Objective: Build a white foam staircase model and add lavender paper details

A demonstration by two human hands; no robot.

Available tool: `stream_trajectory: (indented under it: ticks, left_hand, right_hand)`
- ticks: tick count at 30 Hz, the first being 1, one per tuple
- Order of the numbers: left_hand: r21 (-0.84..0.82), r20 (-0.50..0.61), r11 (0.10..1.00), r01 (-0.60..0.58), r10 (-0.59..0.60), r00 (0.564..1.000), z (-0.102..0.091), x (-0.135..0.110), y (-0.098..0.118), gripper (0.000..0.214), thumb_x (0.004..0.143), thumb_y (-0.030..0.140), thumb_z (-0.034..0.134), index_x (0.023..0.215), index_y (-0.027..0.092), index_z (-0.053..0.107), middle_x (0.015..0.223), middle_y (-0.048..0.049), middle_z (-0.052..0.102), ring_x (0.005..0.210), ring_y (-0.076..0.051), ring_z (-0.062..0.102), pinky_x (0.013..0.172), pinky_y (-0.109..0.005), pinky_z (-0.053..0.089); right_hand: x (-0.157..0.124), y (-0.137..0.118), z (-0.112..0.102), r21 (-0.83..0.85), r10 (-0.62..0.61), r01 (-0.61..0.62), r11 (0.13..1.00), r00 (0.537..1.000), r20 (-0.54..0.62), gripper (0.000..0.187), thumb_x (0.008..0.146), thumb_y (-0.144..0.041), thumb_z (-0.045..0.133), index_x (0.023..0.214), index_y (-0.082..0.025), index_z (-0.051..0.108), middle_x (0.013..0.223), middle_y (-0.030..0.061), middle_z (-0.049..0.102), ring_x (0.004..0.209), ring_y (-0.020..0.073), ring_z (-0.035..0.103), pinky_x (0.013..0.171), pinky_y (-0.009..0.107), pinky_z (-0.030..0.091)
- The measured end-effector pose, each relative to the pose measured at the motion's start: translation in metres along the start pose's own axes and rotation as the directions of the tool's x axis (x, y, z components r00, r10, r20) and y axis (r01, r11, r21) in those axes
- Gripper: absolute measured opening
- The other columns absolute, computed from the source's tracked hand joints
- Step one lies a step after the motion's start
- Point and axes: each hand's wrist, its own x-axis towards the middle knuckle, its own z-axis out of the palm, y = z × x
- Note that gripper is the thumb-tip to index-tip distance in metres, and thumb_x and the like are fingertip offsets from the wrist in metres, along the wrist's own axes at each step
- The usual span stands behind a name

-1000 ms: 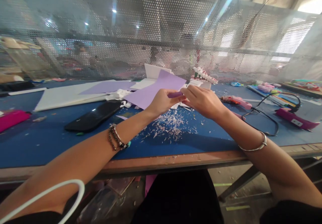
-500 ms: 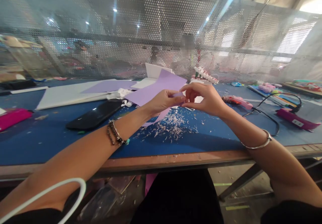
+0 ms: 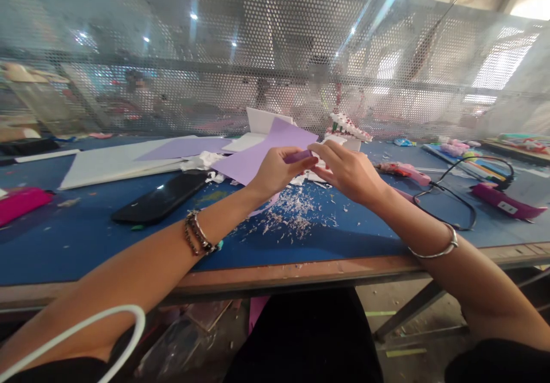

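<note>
My left hand (image 3: 277,171) and my right hand (image 3: 348,169) meet above the blue table (image 3: 86,239), both pinching the near edge of a lilac paper sheet (image 3: 262,151). The sheet slants up and away from my fingers toward the back. A short rolled or folded bit of the lilac paper shows between my thumbs. Below my hands lies a scatter of small white and pink paper scraps (image 3: 296,217).
A black phone (image 3: 161,196) lies left of my hands. White and lilac sheets (image 3: 129,156) lie behind it. A pink glue gun (image 3: 404,171) with a black cable (image 3: 455,199), a pink tool (image 3: 509,202) and a pink case (image 3: 21,202) sit on the table. A perforated metal screen (image 3: 275,56) closes the back.
My hands dipped slightly, then rose again, working the sheet's edge. My right fingers opened around the fold half a second ago and have closed over it again.
</note>
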Motion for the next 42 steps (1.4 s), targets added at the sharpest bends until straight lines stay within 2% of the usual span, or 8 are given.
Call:
stream_trajectory:
  ticks: [6, 12, 15, 19, 24, 32, 37, 42]
  left_hand:
    - [-0.122, 0.109, 0.991, 0.053, -0.039, 0.993, -0.003, 0.002, -0.005, 0.027, 0.069, 0.042, 0.069, 0.068, 0.016, 0.063, 0.06, 0.0013, 0.052, 0.057, -0.008, 0.047, 0.057, -0.021, 0.038]
    - [-0.184, 0.221, 0.966, 0.182, -0.14, 0.965, -0.003, 0.001, -0.007, 0.033, 0.065, 0.047, 0.069, 0.062, 0.017, 0.059, 0.057, 0.0022, 0.05, 0.054, -0.008, 0.045, 0.055, -0.022, 0.037]
    - [-0.229, 0.233, 0.955, 0.191, -0.137, 0.963, -0.002, 0.0, -0.006, 0.034, 0.063, 0.047, 0.07, 0.057, 0.016, 0.057, 0.055, 0.0028, 0.05, 0.054, -0.008, 0.044, 0.056, -0.022, 0.037]
    - [-0.287, 0.247, 0.932, 0.22, -0.15, 0.957, -0.001, 0.0, -0.005, 0.034, 0.061, 0.048, 0.072, 0.061, 0.017, 0.06, 0.058, 0.0028, 0.053, 0.056, -0.007, 0.047, 0.058, -0.021, 0.039]
    - [-0.261, 0.248, 0.943, 0.207, -0.142, 0.958, -0.004, 0.001, -0.009, 0.026, 0.069, 0.044, 0.068, 0.078, 0.02, 0.067, 0.074, 0.0014, 0.062, 0.066, -0.007, 0.054, 0.066, -0.02, 0.043]
    - [-0.217, 0.29, 0.95, 0.226, -0.158, 0.944, -0.01, 0.005, -0.007, 0.023, 0.069, 0.039, 0.07, 0.081, 0.018, 0.069, 0.079, -0.0021, 0.067, 0.071, -0.011, 0.061, 0.072, -0.025, 0.048]
    - [-0.143, 0.262, 0.971, 0.192, -0.15, 0.953, -0.01, 0.006, -0.009, 0.032, 0.067, 0.044, 0.071, 0.078, 0.015, 0.069, 0.076, -0.0042, 0.067, 0.071, -0.012, 0.061, 0.071, -0.024, 0.048]
    - [-0.06, 0.193, 0.989, 0.134, -0.121, 0.974, -0.005, 0.003, -0.013, 0.034, 0.067, 0.046, 0.07, 0.075, 0.013, 0.067, 0.071, -0.0051, 0.066, 0.066, -0.012, 0.058, 0.064, -0.024, 0.044]
  right_hand:
    - [0.0, 0.011, 0.006, 0.361, -0.038, 0.053, 0.931, 0.998, -0.049, 0.029, 0.084, -0.03, 0.053, 0.108, -0.014, 0.051, 0.087, 0.0023, 0.054, 0.071, 0.0079, 0.051, 0.068, 0.024, 0.042]
    - [0.003, 0.019, 0.01, 0.754, -0.042, -0.001, 0.657, 0.998, 0.038, 0.039, 0.079, -0.035, 0.06, 0.109, -0.013, 0.05, 0.081, 0.0003, 0.054, 0.071, 0.0062, 0.053, 0.066, 0.021, 0.046]
    - [0.003, 0.019, 0.01, 0.786, -0.038, -0.011, 0.618, 0.998, 0.044, 0.04, 0.078, -0.037, 0.061, 0.108, -0.013, 0.05, 0.08, 0.0001, 0.054, 0.07, 0.0061, 0.053, 0.065, 0.021, 0.046]
    - [0.003, 0.019, 0.006, 0.67, -0.034, 0.038, 0.741, 0.999, -0.019, 0.038, 0.077, -0.036, 0.062, 0.104, -0.011, 0.055, 0.078, 0.0008, 0.056, 0.066, 0.0057, 0.051, 0.064, 0.021, 0.045]
    - [0.003, 0.019, 0.003, 0.451, -0.062, 0.091, 0.888, 0.995, -0.079, 0.037, 0.079, -0.042, 0.059, 0.101, -0.013, 0.056, 0.08, 0.0006, 0.056, 0.065, 0.006, 0.05, 0.07, 0.024, 0.042]
    - [0.001, 0.023, 0.004, 0.286, -0.153, 0.177, 0.942, 0.982, -0.107, 0.033, 0.084, -0.038, 0.054, 0.104, -0.011, 0.056, 0.083, 0.0028, 0.056, 0.069, 0.0079, 0.05, 0.068, 0.023, 0.041]
    - [-0.002, 0.022, 0.006, 0.011, -0.204, 0.204, 0.979, 0.979, -0.016, 0.032, 0.09, -0.037, 0.045, 0.105, -0.011, 0.055, 0.09, 0.0065, 0.057, 0.07, 0.0103, 0.05, 0.059, 0.024, 0.036]
    - [-0.001, 0.014, 0.008, -0.262, -0.219, 0.223, 0.939, 0.975, 0.043, 0.03, 0.094, -0.03, 0.033, 0.096, -0.013, 0.057, 0.081, 0.0051, 0.057, 0.065, 0.0104, 0.047, 0.055, 0.027, 0.029]
